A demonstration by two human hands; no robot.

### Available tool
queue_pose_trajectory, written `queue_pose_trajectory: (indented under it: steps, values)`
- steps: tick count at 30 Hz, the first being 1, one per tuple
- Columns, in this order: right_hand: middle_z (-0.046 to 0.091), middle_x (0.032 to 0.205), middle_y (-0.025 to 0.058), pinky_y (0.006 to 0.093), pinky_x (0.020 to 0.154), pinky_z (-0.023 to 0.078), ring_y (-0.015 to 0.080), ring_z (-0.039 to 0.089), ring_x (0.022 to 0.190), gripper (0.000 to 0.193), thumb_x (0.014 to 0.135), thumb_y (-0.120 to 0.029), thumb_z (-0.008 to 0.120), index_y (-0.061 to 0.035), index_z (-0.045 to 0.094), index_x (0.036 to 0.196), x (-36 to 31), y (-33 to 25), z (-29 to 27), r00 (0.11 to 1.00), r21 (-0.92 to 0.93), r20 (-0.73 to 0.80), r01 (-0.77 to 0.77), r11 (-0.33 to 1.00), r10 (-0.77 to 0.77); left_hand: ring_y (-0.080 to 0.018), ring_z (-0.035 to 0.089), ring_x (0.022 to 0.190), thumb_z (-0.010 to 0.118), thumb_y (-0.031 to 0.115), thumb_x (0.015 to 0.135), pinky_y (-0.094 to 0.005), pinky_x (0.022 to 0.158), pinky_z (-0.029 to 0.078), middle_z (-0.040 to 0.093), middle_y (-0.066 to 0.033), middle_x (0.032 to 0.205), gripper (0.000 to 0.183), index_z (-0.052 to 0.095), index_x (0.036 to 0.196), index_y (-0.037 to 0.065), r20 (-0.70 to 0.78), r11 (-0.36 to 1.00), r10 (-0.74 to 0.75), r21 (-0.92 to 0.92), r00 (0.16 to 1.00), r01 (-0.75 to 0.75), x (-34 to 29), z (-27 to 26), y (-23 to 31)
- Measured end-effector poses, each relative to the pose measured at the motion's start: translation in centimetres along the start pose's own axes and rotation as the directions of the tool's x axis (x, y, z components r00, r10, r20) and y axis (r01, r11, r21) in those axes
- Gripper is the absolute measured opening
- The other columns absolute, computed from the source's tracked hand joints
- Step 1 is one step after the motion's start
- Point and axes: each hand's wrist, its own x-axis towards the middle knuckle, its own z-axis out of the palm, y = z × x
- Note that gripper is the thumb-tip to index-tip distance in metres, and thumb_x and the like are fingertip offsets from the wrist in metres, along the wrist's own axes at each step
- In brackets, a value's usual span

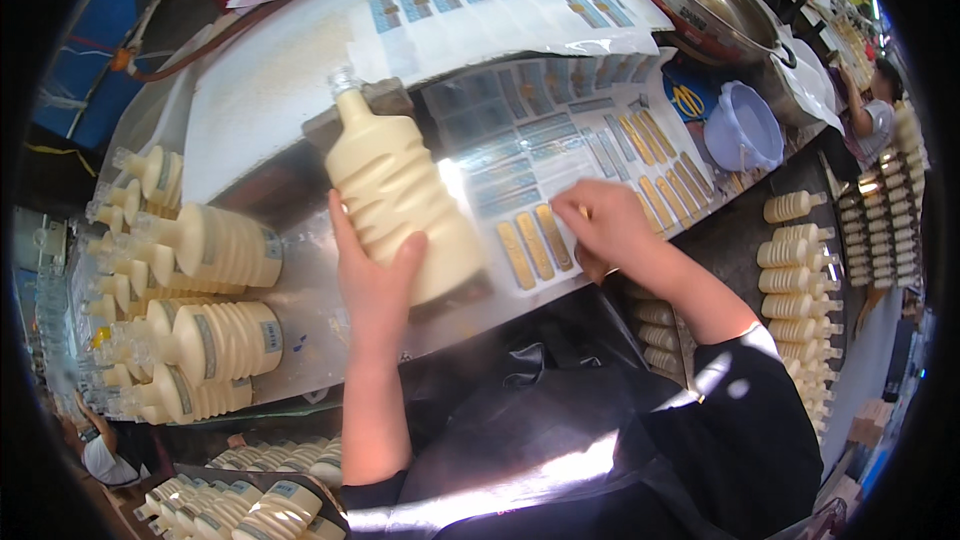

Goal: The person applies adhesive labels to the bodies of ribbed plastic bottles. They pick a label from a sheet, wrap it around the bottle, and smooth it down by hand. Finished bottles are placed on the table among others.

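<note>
Black apron [530,410] nearest. Left hand [375,280] clasped on cream ribbed bottle [400,195], lying with neck against dark block [390,97]. Right hand [612,225] pinched together beside gold label strips [534,246]; cannot tell whether holding one. Slack left grip could let bottle roll onto strips.

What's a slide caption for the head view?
Left hand on a cream bottle, right hand by gold labels.
</note>
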Motion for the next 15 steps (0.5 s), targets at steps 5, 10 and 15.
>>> queue_pose_trajectory:
  steps: [5, 10, 15]
  values:
    - [0.072, 0.114, 0.0098, 0.0385, 0.068, 0.059, 0.0282, 0.073, 0.082, 0.022, 0.088, -0.013, 0.074, -0.0069, 0.072, 0.11, -6.4, -1.1, 0.4, 0.952, -0.182, 0.131, 0.296, 0.938, -0.276, -0.0377, 0.038, 0.143, 0.066, 0.018, 0.091, -0.0466, 0.12, 0.029, 0.037, -0.0255, 0.154, 0.081, 0.026, 0.159, -0.002, -0.138, 0.99, 0.135, 0.065, 0.981, -0.128, -0.9, 1.0, -1.0]
    - [0.068, 0.126, 0.0112, 0.0362, 0.065, 0.058, 0.0264, 0.072, 0.078, 0.035, 0.088, -0.017, 0.076, -0.0014, 0.069, 0.118, -8.2, -0.9, 0.3, 0.949, -0.247, 0.218, 0.28, 0.927, -0.229, -0.0317, 0.05, 0.127, 0.064, 0.012, 0.092, -0.0432, 0.107, 0.041, 0.048, -0.0192, 0.142, 0.057, 0.045, 0.144, -0.002, -0.096, 0.754, 0.564, 0.466, 0.82, -0.464, -3.9, 0.9, 0.1]
    - [0.068, 0.124, 0.011, 0.0355, 0.063, 0.058, 0.0258, 0.071, 0.074, 0.038, 0.086, -0.018, 0.078, -0.001, 0.069, 0.118, -9.6, 0.3, 0.3, 0.929, -0.333, 0.24, 0.351, 0.875, -0.281, -0.0306, 0.062, 0.084, 0.074, -0.001, 0.08, -0.0389, 0.075, 0.051, 0.066, -0.0141, 0.098, 0.028, 0.067, 0.107, 0.004, 0.193, 0.664, 0.688, 0.222, 0.7, -0.714, -6.1, 3.8, 1.1]
